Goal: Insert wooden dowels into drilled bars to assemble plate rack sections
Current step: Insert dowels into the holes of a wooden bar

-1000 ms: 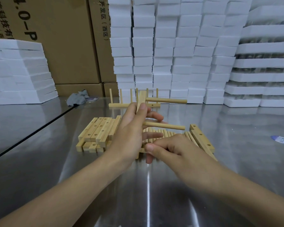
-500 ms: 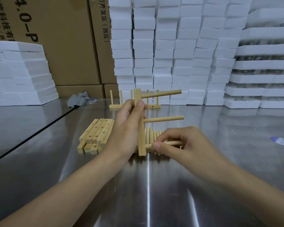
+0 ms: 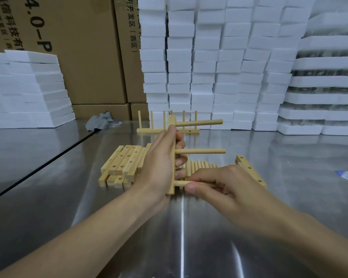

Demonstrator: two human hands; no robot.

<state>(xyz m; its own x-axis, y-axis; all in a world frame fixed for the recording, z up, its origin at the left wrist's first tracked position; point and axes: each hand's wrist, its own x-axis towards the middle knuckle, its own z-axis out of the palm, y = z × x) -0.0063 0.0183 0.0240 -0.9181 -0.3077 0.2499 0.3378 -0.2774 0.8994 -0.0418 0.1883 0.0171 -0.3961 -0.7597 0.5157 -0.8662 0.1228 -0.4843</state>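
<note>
Right, L hand (image 3: 159, 169) wraps the drilled bar (image 3: 171, 190), held on end w/ holes facing R so dowels go in sideways. R hand (image 3: 219, 187) pinches the 3rd dowel (image 3: 180, 183), tip at the lowest hole. Two seated dowels (image 3: 199, 122) stick out above it; spare dowels (image 3: 201, 165) lie just behind, within reach.

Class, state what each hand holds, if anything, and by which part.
The left hand grips the upright drilled bar around its middle. The right hand pinches the lowest dowel on its shaft, close to the bar, between thumb and fingers.
</note>
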